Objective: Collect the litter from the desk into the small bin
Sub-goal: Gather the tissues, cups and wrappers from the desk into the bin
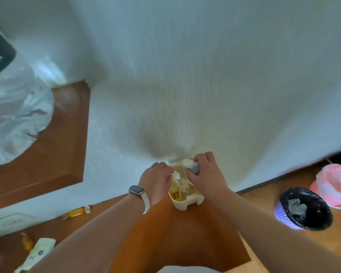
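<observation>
The small cream bin (186, 202) stands upright just below my fingers, a yellow wrapper (174, 194) inside. My left fingers (165, 170) pinch a white paper scrap (176, 175); my right fingers (201, 160) grip a crumpled grey-white wad (192, 166) over its mouth.

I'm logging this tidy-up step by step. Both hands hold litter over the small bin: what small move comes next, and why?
Probably release both pieces: the left hand pinches a white scrap and the right hand grips a grey wad, both directly over the open bin. A yellow wrapper lies on the desk to fetch afterwards.
</observation>
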The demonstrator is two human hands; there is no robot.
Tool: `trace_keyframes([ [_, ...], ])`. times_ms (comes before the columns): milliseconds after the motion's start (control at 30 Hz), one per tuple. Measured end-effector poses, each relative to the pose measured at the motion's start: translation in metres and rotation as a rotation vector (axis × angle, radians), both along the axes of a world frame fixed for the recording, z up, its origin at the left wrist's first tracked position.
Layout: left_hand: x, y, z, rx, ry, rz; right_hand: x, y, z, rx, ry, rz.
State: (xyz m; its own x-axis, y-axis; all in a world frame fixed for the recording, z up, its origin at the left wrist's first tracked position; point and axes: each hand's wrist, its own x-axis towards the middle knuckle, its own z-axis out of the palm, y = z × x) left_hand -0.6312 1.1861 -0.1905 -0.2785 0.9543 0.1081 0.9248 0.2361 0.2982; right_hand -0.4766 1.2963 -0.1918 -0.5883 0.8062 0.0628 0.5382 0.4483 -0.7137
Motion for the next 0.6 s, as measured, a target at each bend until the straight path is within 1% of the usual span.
trace_keyframes([
  [100,-0.003,0.008,-0.005,-0.050,0.012,-0.035,-0.007,0.003,-0.013,0.076,-0.111,0.049],
  [233,-0.007,0.017,-0.007,-0.108,0.049,-0.134,-0.017,0.010,-0.026,0.200,-0.215,0.040],
  [367,-0.008,0.022,-0.010,-0.146,0.050,-0.175,-0.019,0.014,-0.042,0.314,-0.323,0.074],
  [433,-0.010,0.021,-0.015,-0.147,0.033,-0.169,-0.018,0.015,-0.043,0.332,-0.343,0.083],
  [600,-0.012,0.010,-0.020,-0.125,-0.029,-0.142,-0.013,0.014,-0.035,0.322,-0.322,0.126],
])
